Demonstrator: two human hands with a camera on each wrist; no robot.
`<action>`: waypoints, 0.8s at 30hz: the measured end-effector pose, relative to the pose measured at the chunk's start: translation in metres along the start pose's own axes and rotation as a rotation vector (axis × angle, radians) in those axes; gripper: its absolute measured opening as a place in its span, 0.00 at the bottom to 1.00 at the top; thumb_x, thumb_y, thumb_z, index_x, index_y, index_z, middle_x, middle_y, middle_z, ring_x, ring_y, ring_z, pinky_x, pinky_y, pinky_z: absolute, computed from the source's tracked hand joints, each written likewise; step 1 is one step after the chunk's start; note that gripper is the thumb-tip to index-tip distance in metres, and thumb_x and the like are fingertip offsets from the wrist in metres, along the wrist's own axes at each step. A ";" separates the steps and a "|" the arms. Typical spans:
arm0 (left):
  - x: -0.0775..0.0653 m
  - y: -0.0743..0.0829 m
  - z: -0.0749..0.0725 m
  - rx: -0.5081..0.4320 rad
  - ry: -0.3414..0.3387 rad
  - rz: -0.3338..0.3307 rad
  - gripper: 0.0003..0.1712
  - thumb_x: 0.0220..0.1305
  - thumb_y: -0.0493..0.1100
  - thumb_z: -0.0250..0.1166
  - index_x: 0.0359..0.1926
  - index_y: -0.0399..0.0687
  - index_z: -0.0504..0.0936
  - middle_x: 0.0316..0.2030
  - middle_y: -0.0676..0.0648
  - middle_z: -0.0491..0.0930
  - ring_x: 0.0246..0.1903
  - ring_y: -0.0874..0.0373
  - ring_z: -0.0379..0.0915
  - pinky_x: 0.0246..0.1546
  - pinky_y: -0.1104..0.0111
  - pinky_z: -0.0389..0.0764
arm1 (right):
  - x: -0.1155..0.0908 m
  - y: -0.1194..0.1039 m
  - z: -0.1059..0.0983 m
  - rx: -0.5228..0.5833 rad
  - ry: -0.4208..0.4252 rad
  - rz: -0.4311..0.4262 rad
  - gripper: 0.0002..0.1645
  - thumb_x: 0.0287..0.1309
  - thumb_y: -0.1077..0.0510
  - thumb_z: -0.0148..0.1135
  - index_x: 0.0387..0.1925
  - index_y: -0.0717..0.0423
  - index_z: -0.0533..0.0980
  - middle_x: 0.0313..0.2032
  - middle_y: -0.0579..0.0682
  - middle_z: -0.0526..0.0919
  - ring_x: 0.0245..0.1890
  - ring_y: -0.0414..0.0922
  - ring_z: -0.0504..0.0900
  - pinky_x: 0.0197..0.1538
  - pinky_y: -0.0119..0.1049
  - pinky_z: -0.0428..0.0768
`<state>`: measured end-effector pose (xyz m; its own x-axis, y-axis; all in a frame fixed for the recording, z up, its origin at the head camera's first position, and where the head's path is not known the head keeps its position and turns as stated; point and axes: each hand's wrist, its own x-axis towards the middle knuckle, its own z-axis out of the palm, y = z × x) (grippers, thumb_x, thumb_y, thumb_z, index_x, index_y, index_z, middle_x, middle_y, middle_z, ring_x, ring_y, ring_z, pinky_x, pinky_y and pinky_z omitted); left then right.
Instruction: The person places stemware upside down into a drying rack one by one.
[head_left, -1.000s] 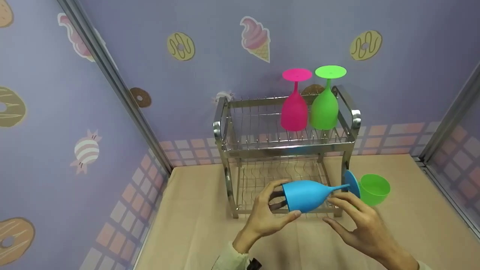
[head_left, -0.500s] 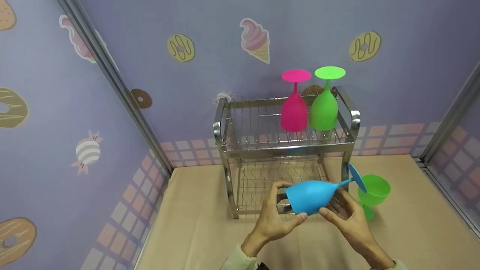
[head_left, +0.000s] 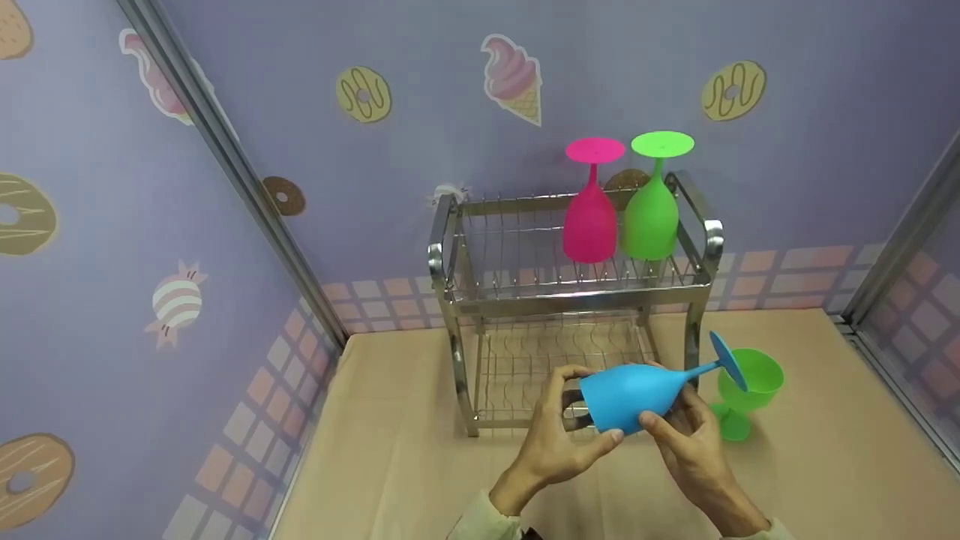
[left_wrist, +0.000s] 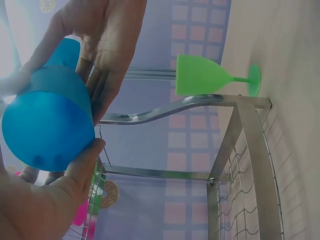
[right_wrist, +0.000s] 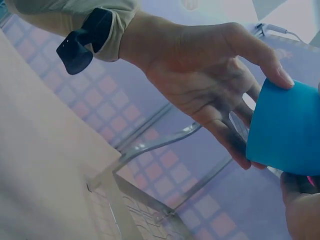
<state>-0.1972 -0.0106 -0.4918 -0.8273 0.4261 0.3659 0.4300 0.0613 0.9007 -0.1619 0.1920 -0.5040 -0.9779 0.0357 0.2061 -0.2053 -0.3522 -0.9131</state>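
A blue plastic goblet is held in the air on its side, its foot tilted up to the right. My left hand grips it around the rim end, thumb below and fingers behind. My right hand holds the bowl near the stem, thumb in front and the other fingers mostly hidden behind it. In the left wrist view the goblet's rim end faces the camera. Beyond the hands stands a two-tier metal dish rack. On its top tier, a pink goblet and a green goblet stand upside down, side by side.
Another green goblet stands upright on the beige tabletop, right of the rack and just behind the blue foot. The wire lower shelf lies behind my hands. Patterned walls close off the back and sides.
My right hand has moved in from the right and taken hold of the bowl near the stem. The blue goblet has shifted slightly right, its foot end tilting higher. My left hand keeps its grip.
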 end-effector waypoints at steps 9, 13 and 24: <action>0.000 -0.003 -0.010 -0.060 -0.040 0.026 0.44 0.64 0.50 0.75 0.74 0.50 0.62 0.72 0.39 0.67 0.66 0.46 0.78 0.59 0.62 0.88 | 0.003 -0.010 0.003 -0.060 -0.001 -0.039 0.46 0.62 0.79 0.63 0.79 0.64 0.60 0.72 0.51 0.72 0.70 0.40 0.77 0.69 0.37 0.83; -0.002 -0.006 -0.026 -0.046 -0.057 0.080 0.47 0.64 0.48 0.76 0.78 0.51 0.62 0.75 0.39 0.66 0.70 0.44 0.76 0.65 0.61 0.84 | 0.011 -0.022 0.006 -0.109 -0.013 -0.072 0.46 0.58 0.79 0.65 0.77 0.65 0.65 0.69 0.53 0.76 0.67 0.44 0.80 0.65 0.37 0.86; -0.013 -0.032 -0.090 0.280 0.175 0.121 0.42 0.64 0.46 0.79 0.74 0.45 0.70 0.69 0.41 0.75 0.64 0.39 0.79 0.63 0.49 0.86 | 0.044 -0.065 0.012 -0.418 -0.111 -0.209 0.43 0.55 0.75 0.73 0.73 0.66 0.71 0.63 0.59 0.83 0.58 0.40 0.87 0.60 0.31 0.87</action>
<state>-0.2325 -0.0992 -0.5042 -0.8033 0.2861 0.5225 0.5911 0.2751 0.7582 -0.1912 0.2056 -0.4315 -0.9084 -0.0426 0.4160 -0.4179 0.0592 -0.9066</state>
